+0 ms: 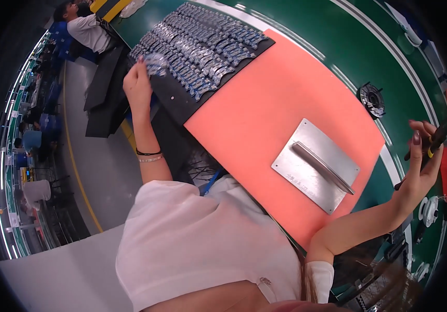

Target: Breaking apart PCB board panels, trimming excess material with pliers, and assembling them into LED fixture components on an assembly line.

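My left hand (138, 83) is closed, with a small blue-and-silver part (156, 64) pinched at its fingertips; motion blurs the part. It is beside the near left edge of a dark tray (179, 101) filled with rows of similar curved blue-and-silver parts (197, 49). Far to the right, my right hand (422, 156) is raised, its fingers wrapped round a dark-handled tool (442, 136) with a yellow band. The tool's working end cannot be made out.
An orange-pink mat (254, 109) covers the bench before me. On it lies a metal plate (299, 151) with a raised bar handle. A round slotted dark-and-silver part (371, 100) sits on the green bench beyond. White spools (429, 210) stand at right; a person (85, 32) sits far left.
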Available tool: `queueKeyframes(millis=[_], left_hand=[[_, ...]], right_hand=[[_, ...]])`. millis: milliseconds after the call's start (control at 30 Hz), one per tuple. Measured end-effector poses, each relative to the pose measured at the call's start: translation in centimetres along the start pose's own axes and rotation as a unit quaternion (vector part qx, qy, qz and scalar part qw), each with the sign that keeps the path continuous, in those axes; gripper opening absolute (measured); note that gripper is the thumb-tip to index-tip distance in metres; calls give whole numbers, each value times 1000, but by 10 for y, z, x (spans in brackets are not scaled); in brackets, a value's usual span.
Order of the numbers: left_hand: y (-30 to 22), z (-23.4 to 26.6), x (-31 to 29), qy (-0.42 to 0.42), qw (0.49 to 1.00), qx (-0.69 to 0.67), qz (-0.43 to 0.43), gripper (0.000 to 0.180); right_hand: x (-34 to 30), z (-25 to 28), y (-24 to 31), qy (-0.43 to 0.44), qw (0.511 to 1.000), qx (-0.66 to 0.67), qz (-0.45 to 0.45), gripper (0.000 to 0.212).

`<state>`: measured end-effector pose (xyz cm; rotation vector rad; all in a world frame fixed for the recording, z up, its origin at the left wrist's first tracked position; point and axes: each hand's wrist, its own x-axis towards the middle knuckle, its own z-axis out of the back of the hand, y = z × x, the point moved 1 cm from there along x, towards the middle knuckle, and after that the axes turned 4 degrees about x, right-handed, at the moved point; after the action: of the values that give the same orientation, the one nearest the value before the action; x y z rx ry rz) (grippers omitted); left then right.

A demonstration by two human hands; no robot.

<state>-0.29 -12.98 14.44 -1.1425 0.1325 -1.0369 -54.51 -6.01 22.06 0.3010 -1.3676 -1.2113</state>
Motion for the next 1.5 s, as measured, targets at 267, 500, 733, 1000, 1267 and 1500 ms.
queueKeyframes(millis=[267,500,733,1000,1267,1500], left_hand=[[133,5,27,2,985,31,172,44],[139,5,38,137,959,-14,249,49],[110,10,49,159,947,212,183,51],[115,12,45,136,948,268,108,37],[131,16,61,24,927,373,-46,23],[162,5,105,76,940,320,-89,21]], right_hand=[[2,-11,-15,39,998,-40,1,28],[2,-8,-20,44,997,-48,-36,31],[3,-10,-21,48,996,-64,-48,31],[1,-19,-17,61,993,-81,-57,32],[2,-18,-20,64,990,-116,-43,32],[3,-21,-24,64,993,-83,-51,31]])
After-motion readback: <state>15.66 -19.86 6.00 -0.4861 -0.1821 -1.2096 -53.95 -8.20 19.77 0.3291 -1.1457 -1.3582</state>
